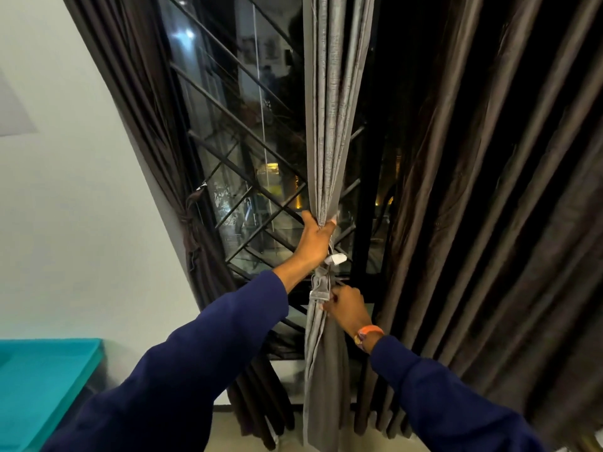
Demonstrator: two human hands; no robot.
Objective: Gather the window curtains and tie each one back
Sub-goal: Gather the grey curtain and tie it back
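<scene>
Both arms wear long, dark navy-blue sleeves [208, 347] of plain, soft-looking cloth that creases loosely along the forearms. The left sleeve ends a little short of the wrist. On the right wrist, just past the cuff, sits an orange wristband [368, 332] with a small purplish piece at its side.

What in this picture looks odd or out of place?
Little stands out. A small white tag sticks out sideways from the gathered grey curtain, just below the left hand and above the tie band. What it is cannot be told.
</scene>
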